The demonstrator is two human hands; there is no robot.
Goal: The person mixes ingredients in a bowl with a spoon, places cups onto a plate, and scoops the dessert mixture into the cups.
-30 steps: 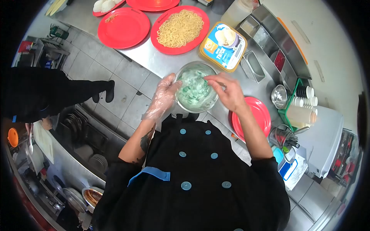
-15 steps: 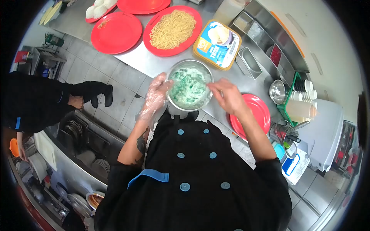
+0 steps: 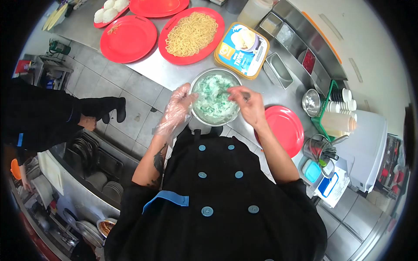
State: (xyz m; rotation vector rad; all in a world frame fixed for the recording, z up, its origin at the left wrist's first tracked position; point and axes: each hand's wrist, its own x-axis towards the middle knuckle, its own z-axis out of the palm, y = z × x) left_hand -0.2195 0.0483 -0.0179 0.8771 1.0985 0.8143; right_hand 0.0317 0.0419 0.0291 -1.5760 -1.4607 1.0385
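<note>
A metal bowl [image 3: 197, 116] is in front of my chest, at the edge of the steel counter. It holds a white creamy mix with green pieces [image 3: 214, 99]. My left hand [image 3: 179, 104], in a clear plastic glove, grips the bowl's left rim. My bare right hand [image 3: 248, 106] is at the right rim, fingers pinched over the mix on what looks like a metal utensil; its lower end is lost in blur. Just beyond the bowl stands an ice cream tub [image 3: 242, 50] with a blue, white and yellow lid.
Red plates stand on the counter: one with noodles [image 3: 191, 34], one with a few scraps [image 3: 129, 39], another [image 3: 284, 130] by my right forearm. Steel trays [image 3: 278, 69] and a green basket of cups [image 3: 325, 108] are at right. Another person [image 3: 43, 113] stands at left by a sink.
My right hand has shifted slightly left and inward over the bowl, and the mix has been stirred about. My left hand keeps its grip on the rim.
</note>
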